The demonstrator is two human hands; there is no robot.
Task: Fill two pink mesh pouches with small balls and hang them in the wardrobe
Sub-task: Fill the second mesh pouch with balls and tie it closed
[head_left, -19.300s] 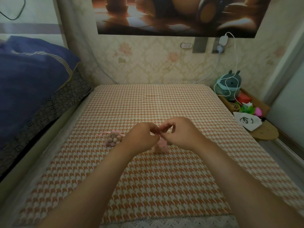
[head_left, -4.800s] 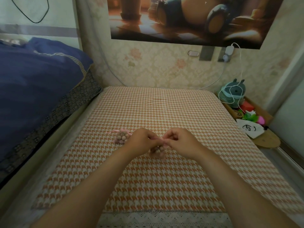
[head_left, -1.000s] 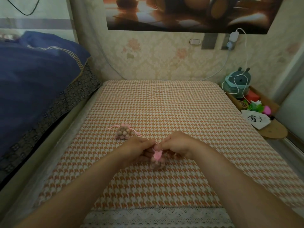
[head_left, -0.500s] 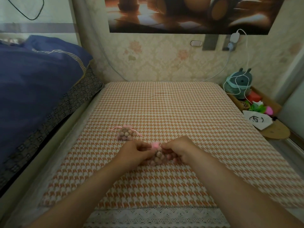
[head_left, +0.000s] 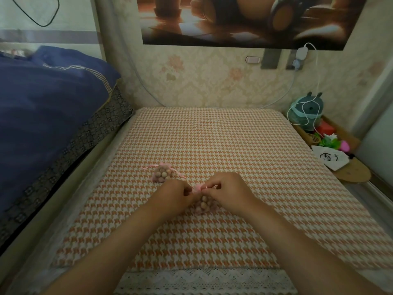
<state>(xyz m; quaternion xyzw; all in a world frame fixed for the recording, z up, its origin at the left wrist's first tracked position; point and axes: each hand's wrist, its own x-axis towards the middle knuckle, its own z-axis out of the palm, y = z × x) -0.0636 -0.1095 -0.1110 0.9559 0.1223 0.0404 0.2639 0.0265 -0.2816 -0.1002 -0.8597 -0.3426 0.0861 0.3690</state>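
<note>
1. Left hand (head_left: 174,194) and right hand (head_left: 226,189) both pinch the neck of the second pouch (head_left: 204,204); since a second ago it has settled back onto the mattress (head_left: 212,135), mid-width toward its near edge.
2. First pouch (head_left: 162,173) lies closed just beyond.
3. Judgement: filling complete; hanging outstanding.

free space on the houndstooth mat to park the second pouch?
Bare: the far half of the mat toward the wall, and its right side. Crowded: the first pouch just beyond the left hand, the right hand on the second pouch, and the cluttered shelf.
</note>
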